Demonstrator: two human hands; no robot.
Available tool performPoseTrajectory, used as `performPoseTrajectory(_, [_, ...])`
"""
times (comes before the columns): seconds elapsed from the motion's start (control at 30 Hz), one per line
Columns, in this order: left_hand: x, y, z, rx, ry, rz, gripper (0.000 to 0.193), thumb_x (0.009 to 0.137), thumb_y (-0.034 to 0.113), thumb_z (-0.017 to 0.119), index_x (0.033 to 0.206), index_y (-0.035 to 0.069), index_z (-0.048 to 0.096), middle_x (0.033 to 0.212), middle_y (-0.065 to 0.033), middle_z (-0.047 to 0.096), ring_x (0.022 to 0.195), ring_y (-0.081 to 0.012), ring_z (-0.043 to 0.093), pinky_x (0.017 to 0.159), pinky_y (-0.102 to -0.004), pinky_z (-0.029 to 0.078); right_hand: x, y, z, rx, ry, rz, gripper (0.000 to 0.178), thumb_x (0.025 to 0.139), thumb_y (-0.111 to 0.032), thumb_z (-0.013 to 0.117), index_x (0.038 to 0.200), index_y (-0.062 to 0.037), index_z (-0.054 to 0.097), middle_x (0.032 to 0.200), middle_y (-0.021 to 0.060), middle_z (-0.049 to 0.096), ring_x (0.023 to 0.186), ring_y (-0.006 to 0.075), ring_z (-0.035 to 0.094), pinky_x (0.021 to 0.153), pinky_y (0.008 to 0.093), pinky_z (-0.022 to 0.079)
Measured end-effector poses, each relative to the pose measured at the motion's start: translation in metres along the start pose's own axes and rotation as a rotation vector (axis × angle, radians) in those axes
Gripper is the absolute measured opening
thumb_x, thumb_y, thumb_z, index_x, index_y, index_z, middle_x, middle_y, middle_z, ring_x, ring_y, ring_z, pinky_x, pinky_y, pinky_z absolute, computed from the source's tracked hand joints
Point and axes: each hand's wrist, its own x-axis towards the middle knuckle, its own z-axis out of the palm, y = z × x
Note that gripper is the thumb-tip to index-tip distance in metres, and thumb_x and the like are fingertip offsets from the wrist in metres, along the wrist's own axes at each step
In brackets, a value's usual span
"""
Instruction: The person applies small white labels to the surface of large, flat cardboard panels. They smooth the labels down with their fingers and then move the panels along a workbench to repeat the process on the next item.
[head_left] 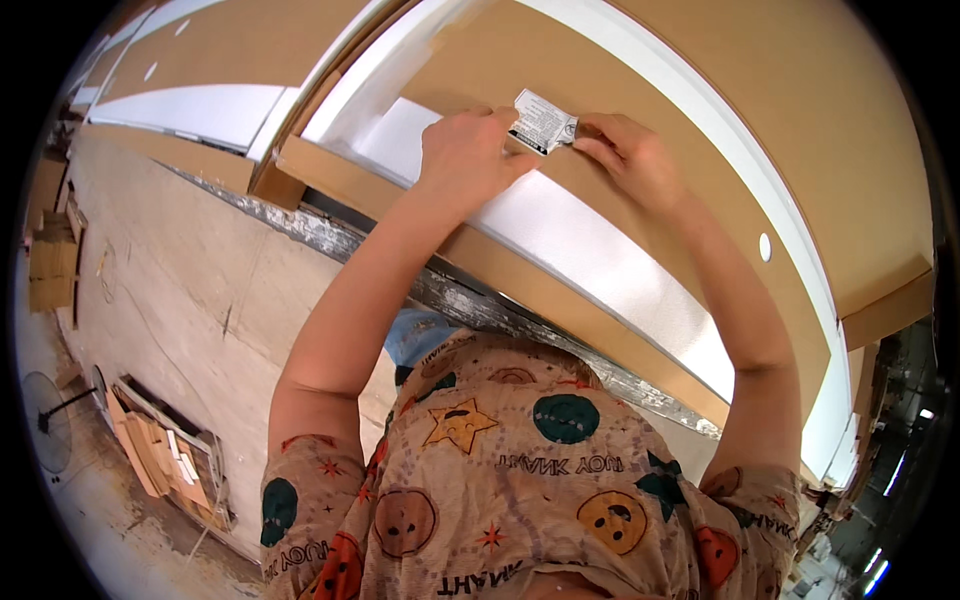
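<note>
A small white printed label (543,122) with a dark band is stretched between my two hands, over a large brown cardboard-like panel (640,110). My left hand (470,155) pinches the label's left edge, its thumb at the lower corner. On the other side my right hand (635,155) grips the label's right end between thumb and fingers. The label looks creased near that end. Whether any of it touches the panel, I cannot tell. Below the hands runs a glossy white strip (600,255), bordered by a brown cardboard edge (560,290) nearer my body.
More brown and white panels (210,60) lie at the upper left. A small white oval (765,247) marks the panel at right. Under the work runs a worn, paint-spattered beam (480,305). On the floor stand a fan (48,420) and a crate of wood scraps (165,455).
</note>
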Motion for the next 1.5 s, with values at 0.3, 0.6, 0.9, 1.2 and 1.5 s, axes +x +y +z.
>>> performPoseTrajectory(0.3, [0.018,0.016,0.044,-0.032,0.115,0.092,0.030,0.073,0.029,0.075,0.091,0.006,0.069,0.087,-0.0085,0.060,0.077,-0.0265,0.062,0.065,-0.0386,0.051,-0.039,0.036,0.024,0.284,0.405,0.138,0.019,0.085,-0.010,0.067,0.101,-0.0013,0.065,0.106,0.0107,0.063,0.093,0.0220,0.061,0.073,0.0307,0.053])
performPoseTrajectory(0.6, [0.039,0.012,0.015,0.086,-0.194,0.165,0.019,0.073,0.023,0.073,0.073,0.004,0.069,0.073,-0.0127,0.060,0.063,-0.0284,0.060,0.058,-0.0369,0.049,-0.043,0.029,0.036,0.418,0.500,0.150,0.014,0.085,-0.011,0.067,0.094,-0.0001,0.067,0.105,0.0109,0.063,0.092,0.0242,0.060,0.068,0.0312,0.051])
performPoseTrajectory(0.9, [0.041,0.006,0.019,0.000,-0.158,0.135,0.017,0.071,0.017,0.076,0.077,0.002,0.070,0.070,-0.0125,0.060,0.058,-0.0253,0.060,0.056,-0.0347,0.048,-0.045,0.030,0.034,0.306,0.491,0.086,0.015,0.083,-0.012,0.067,0.092,-0.0007,0.068,0.103,0.0100,0.063,0.095,0.0272,0.058,0.078,0.0350,0.050])
performPoseTrajectory(1.2, [0.044,0.022,0.008,0.012,-0.212,0.066,0.026,0.065,0.020,0.081,0.071,-0.002,0.068,0.071,-0.0153,0.062,0.059,-0.0259,0.062,0.058,-0.0338,0.051,-0.044,0.032,0.034,0.316,0.463,0.112,0.014,0.083,-0.014,0.067,0.090,-0.0020,0.069,0.102,0.0086,0.062,0.097,0.0263,0.057,0.081,0.0355,0.049])
performPoseTrajectory(1.5, [0.046,0.012,0.015,-0.036,-0.216,0.049,0.021,0.065,0.014,0.079,0.071,-0.002,0.067,0.067,-0.0136,0.060,0.057,-0.0247,0.061,0.056,-0.0349,0.050,-0.043,0.027,0.034,0.313,0.450,0.107,0.013,0.084,-0.015,0.066,0.087,-0.0017,0.067,0.103,0.0068,0.061,0.098,0.0259,0.056,0.082,0.0355,0.048])
